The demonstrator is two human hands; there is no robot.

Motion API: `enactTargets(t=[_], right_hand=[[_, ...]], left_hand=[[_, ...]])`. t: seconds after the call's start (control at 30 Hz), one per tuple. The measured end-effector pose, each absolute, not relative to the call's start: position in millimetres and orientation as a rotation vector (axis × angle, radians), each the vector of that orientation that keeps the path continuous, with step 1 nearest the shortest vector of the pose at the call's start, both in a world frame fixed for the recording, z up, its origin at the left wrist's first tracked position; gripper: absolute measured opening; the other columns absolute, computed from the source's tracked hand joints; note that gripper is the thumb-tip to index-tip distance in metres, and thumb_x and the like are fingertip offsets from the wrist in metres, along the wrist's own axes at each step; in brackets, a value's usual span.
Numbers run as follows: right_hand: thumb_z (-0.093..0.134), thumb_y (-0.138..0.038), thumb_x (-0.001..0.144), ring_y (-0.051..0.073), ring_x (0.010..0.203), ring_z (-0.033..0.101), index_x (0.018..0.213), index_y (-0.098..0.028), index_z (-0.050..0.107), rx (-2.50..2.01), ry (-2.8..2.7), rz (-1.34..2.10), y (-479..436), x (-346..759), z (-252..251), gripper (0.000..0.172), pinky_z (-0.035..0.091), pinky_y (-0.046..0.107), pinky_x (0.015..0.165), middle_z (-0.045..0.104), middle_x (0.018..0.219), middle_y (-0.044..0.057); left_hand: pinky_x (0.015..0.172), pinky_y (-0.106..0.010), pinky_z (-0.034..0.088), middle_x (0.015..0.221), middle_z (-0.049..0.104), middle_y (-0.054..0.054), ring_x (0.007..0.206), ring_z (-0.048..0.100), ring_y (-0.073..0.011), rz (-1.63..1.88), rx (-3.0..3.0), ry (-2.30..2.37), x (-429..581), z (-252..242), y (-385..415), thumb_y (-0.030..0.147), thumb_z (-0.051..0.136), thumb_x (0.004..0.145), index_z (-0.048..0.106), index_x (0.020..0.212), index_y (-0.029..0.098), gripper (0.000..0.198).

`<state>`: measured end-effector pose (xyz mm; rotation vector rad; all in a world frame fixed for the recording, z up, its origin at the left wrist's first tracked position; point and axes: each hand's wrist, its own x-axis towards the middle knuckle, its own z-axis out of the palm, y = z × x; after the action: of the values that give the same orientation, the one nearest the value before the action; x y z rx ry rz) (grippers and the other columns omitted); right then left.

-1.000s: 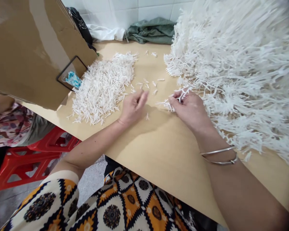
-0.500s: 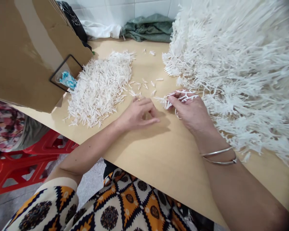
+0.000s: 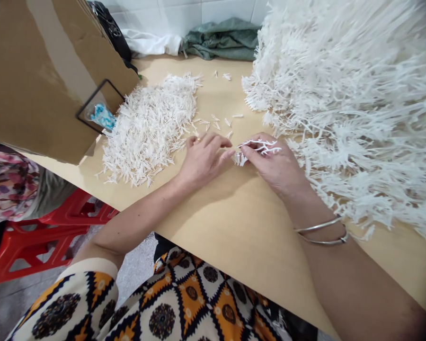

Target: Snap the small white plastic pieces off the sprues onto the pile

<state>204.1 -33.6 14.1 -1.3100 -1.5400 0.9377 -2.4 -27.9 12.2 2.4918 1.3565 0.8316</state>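
Observation:
My right hand (image 3: pixel 275 163) pinches a white branched plastic sprig (image 3: pixel 266 146) between thumb and fingers. Its thin forked tips point left, and part of it is hidden in the palm. Just left of those tips is my left hand (image 3: pixel 208 158), thumb and index finger a little apart, with nothing visible held between them. Whether its fingertips touch the sprig I cannot tell. Beyond my left hand lies a heap of small white sprig pieces (image 3: pixel 152 128). To the right of my right hand rises a much bigger pile of white branched sprigs (image 3: pixel 355 109).
Several loose white pieces (image 3: pixel 216 124) are scattered on the tan tabletop (image 3: pixel 248 227). A large cardboard box (image 3: pixel 39 76) stands at left, a black wire frame (image 3: pixel 88 106) against it. Green cloth (image 3: pixel 222 40) lies by the tiled wall. Red stools (image 3: pixel 39 241) and a person's floral clothing (image 3: pixel 9 187) show at lower left.
My left hand has shifted slightly up, its fingers straighter and nearer the sprig. My right hand has moved slightly left with the sprig still in its grasp.

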Motion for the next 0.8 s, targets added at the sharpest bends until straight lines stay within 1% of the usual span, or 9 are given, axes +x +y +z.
enactTargets(t=[0.13, 0.2, 0.37, 0.43, 0.5, 0.6, 0.63, 0.7, 0.8], right_hand=[[0.072, -0.032, 0.090, 0.018, 0.069, 0.061, 0.083, -0.026, 0.064, -1.300, -1.537, 0.902, -34, 196, 5, 0.012, 0.050, 0.036, 0.068, 0.068, 0.078, 0.002], [0.070, -0.027, 0.089, 0.018, 0.069, 0.061, 0.083, -0.026, 0.064, -1.333, -1.554, 0.840, -34, 191, 0, 0.009, 0.049, 0.036, 0.069, 0.067, 0.076, 0.001], [0.070, -0.016, 0.083, 0.016, 0.062, 0.054, 0.076, -0.026, 0.056, -1.454, -1.424, 0.603, -27, 191, -5, 0.018, 0.045, 0.035, 0.065, 0.058, 0.067, -0.001], [0.069, -0.017, 0.083, 0.014, 0.059, 0.052, 0.077, -0.025, 0.056, -1.454, -1.286, 0.664, -23, 198, -5, 0.017, 0.043, 0.033, 0.060, 0.056, 0.067, -0.003], [0.070, -0.021, 0.084, 0.013, 0.058, 0.054, 0.080, -0.025, 0.058, -1.402, -1.191, 0.794, -21, 205, -5, 0.013, 0.042, 0.031, 0.057, 0.057, 0.069, -0.004], [0.074, -0.028, 0.086, 0.012, 0.064, 0.057, 0.082, -0.024, 0.063, -1.273, -1.196, 0.863, -22, 208, -5, 0.012, 0.046, 0.029, 0.060, 0.059, 0.074, -0.003], [0.076, -0.029, 0.086, 0.012, 0.065, 0.057, 0.082, -0.024, 0.064, -1.238, -1.200, 0.862, -24, 207, -5, 0.013, 0.047, 0.029, 0.062, 0.059, 0.076, -0.003], [0.077, -0.028, 0.085, 0.011, 0.065, 0.056, 0.083, -0.025, 0.065, -1.184, -1.165, 0.892, -26, 201, -3, 0.012, 0.048, 0.029, 0.062, 0.060, 0.076, -0.003], [0.078, -0.028, 0.085, 0.012, 0.066, 0.060, 0.086, -0.026, 0.067, -1.133, -1.099, 0.937, -31, 191, 1, 0.011, 0.051, 0.029, 0.065, 0.065, 0.077, -0.003]], left_hand=[[0.093, -0.040, 0.028, 0.095, 0.071, -0.005, 0.093, 0.060, -0.0195, 0.619, 2.574, 1.316, -1, 7, -25, 0.050, 0.024, 0.115, 0.063, 0.092, 0.019, 0.055], [0.093, -0.039, 0.029, 0.090, 0.069, -0.004, 0.089, 0.058, -0.0182, 0.608, 2.595, 1.248, -1, 8, -26, 0.049, 0.022, 0.115, 0.060, 0.087, 0.019, 0.056], [0.098, -0.041, 0.028, 0.082, 0.067, -0.002, 0.084, 0.056, -0.0166, 0.630, 2.714, 1.005, 5, 15, -36, 0.046, 0.024, 0.115, 0.058, 0.081, 0.019, 0.054], [0.099, -0.042, 0.028, 0.081, 0.067, -0.001, 0.084, 0.057, -0.0161, 0.652, 2.737, 0.976, 6, 16, -37, 0.043, 0.027, 0.114, 0.058, 0.081, 0.020, 0.051], [0.102, -0.043, 0.029, 0.083, 0.068, -0.002, 0.088, 0.060, -0.0167, 0.729, 2.680, 1.165, 3, 15, -32, 0.041, 0.031, 0.114, 0.059, 0.082, 0.020, 0.047], [0.104, -0.045, 0.034, 0.111, 0.070, -0.007, 0.111, 0.063, -0.0237, 0.966, 2.420, 1.658, -9, 8, -17, 0.043, 0.051, 0.108, 0.063, 0.103, 0.022, 0.025], [0.104, -0.046, 0.037, 0.125, 0.067, -0.010, 0.120, 0.061, -0.0267, 1.043, 2.333, 1.759, -13, 6, -14, 0.045, 0.058, 0.105, 0.062, 0.118, 0.023, 0.026], [0.104, -0.046, 0.041, 0.143, 0.057, -0.015, 0.132, 0.056, -0.0297, 1.147, 2.258, 1.788, -16, 4, -12, 0.050, 0.063, 0.102, 0.054, 0.138, 0.024, 0.046], [0.113, -0.046, 0.040, 0.140, 0.057, -0.013, 0.136, 0.055, -0.0273, 1.131, 2.317, 1.576, -9, 9, -24, 0.058, 0.053, 0.106, 0.059, 0.136, 0.025, 0.046]])
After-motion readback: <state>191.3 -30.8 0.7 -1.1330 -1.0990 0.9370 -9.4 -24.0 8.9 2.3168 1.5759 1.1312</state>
